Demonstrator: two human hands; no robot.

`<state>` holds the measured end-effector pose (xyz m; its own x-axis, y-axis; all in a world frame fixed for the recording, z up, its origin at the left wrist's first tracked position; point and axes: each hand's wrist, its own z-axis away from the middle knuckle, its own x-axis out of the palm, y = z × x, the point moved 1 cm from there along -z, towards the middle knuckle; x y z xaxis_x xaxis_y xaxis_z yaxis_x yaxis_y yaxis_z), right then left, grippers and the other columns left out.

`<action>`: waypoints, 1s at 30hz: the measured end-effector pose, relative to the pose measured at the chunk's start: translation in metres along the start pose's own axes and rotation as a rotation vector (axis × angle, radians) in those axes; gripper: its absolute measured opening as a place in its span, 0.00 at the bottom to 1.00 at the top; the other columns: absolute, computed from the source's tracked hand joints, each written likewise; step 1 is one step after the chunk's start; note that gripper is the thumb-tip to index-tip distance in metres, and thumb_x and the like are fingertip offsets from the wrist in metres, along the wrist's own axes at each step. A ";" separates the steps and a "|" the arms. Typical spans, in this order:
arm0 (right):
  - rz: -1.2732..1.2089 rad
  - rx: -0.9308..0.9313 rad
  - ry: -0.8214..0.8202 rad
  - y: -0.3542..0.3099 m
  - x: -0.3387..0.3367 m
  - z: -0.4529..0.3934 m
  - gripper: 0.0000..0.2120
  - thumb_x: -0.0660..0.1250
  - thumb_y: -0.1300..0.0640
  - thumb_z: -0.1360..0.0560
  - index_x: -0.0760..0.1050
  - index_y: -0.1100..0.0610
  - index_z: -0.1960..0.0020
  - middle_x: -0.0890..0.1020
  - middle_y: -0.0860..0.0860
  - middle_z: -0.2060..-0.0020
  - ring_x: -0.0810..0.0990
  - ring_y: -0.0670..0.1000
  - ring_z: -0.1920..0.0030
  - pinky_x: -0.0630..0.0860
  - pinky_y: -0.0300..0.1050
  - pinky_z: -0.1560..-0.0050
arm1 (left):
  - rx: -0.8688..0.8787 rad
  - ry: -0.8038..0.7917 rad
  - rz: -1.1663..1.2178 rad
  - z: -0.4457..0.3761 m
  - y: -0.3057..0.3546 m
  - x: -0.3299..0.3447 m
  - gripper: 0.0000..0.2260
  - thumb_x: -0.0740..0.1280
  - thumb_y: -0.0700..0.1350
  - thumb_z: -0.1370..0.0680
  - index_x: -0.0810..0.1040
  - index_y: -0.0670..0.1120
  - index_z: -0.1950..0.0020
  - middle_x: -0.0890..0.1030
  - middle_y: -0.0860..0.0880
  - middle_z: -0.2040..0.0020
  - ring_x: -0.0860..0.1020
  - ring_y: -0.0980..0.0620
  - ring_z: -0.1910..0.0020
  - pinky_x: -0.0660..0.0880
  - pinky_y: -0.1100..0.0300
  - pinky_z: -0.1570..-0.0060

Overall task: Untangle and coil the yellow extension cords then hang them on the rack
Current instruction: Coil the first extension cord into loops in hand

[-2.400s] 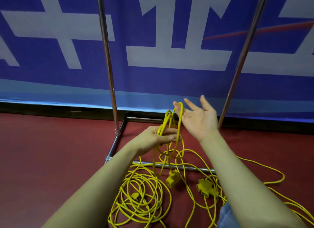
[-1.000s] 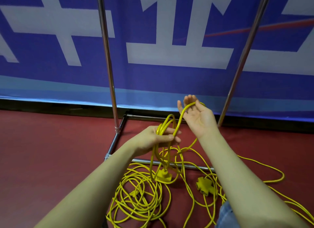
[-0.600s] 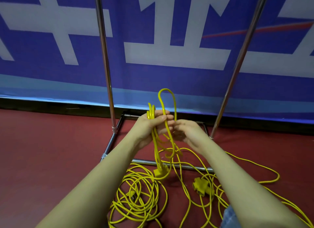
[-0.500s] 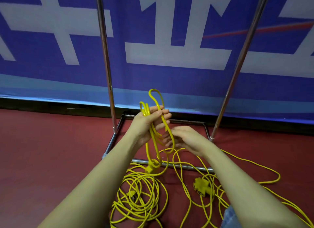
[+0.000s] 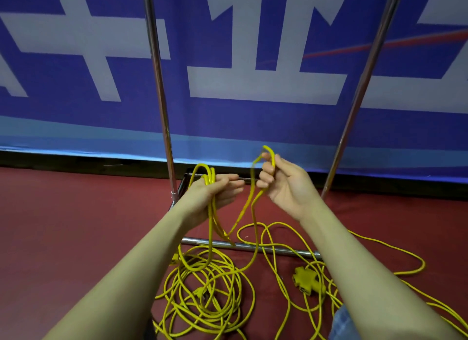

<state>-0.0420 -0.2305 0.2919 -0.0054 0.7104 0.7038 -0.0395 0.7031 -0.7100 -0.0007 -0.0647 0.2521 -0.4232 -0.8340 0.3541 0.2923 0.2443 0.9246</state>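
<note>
My left hand (image 5: 215,191) holds a bundle of several yellow cord loops (image 5: 206,173) draped over its palm, the strands hanging down to the floor. My right hand (image 5: 281,180) pinches one fresh loop of yellow cord (image 5: 271,154) a little right of and above the left hand. A tangled pile of yellow cord (image 5: 202,296) lies on the red floor below my arms. A yellow multi-outlet socket (image 5: 305,280) lies to its right. The metal rack's two uprights (image 5: 158,86) rise just behind my hands.
The rack's base bar (image 5: 276,249) crosses the floor under the hanging strands. A second upright (image 5: 364,76) leans at the right. A blue and white banner (image 5: 253,86) closes off the back. More cord trails off to the right (image 5: 405,271).
My hands were together with the loops held upright; now they have parted. The right hand has drawn out a new loop to the right while the left keeps the bundle.
</note>
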 end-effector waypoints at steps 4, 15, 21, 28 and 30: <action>-0.287 -0.068 0.089 -0.005 0.002 -0.004 0.10 0.54 0.61 0.19 0.73 0.61 0.54 0.76 0.52 0.70 0.75 0.49 0.71 0.78 0.42 0.66 | 0.010 -0.087 -0.077 0.003 -0.004 0.007 0.11 0.58 0.37 0.19 0.77 0.45 0.42 0.84 0.50 0.47 0.80 0.57 0.44 0.73 0.65 0.43; -0.305 -0.123 0.229 -0.013 -0.011 -0.004 0.12 0.53 0.60 0.18 0.71 0.62 0.54 0.81 0.57 0.66 0.83 0.54 0.65 0.82 0.52 0.57 | 0.015 -0.078 -0.222 -0.004 -0.022 0.043 0.06 0.66 0.34 0.23 0.81 0.43 0.52 0.85 0.48 0.57 0.83 0.51 0.56 0.77 0.60 0.51; 0.590 0.032 0.301 0.001 -0.037 0.003 0.10 0.55 0.60 0.19 0.74 0.59 0.53 0.81 0.53 0.63 0.79 0.50 0.63 0.74 0.43 0.58 | 0.056 0.002 -0.045 -0.010 -0.011 0.052 0.06 0.62 0.34 0.21 0.79 0.41 0.50 0.85 0.48 0.59 0.84 0.51 0.59 0.80 0.60 0.62; 0.779 0.330 -0.097 0.017 -0.040 0.014 0.07 0.58 0.58 0.20 0.74 0.59 0.51 0.81 0.52 0.64 0.81 0.49 0.65 0.75 0.41 0.59 | 0.124 0.097 0.130 -0.014 0.003 0.041 0.06 0.60 0.34 0.20 0.76 0.39 0.49 0.82 0.43 0.54 0.84 0.51 0.61 0.82 0.59 0.61; 0.961 0.264 -0.094 0.022 -0.040 0.012 0.02 0.61 0.62 0.21 0.72 0.59 0.52 0.77 0.51 0.67 0.77 0.45 0.71 0.74 0.39 0.65 | 0.136 0.129 0.164 -0.015 0.006 0.034 0.06 0.60 0.35 0.20 0.76 0.40 0.49 0.82 0.44 0.53 0.84 0.51 0.61 0.81 0.58 0.59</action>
<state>-0.0549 -0.2439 0.2482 -0.2303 0.9600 -0.1592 -0.1976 -0.2064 -0.9583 0.0001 -0.0990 0.2675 -0.2637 -0.8321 0.4880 0.2260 0.4385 0.8698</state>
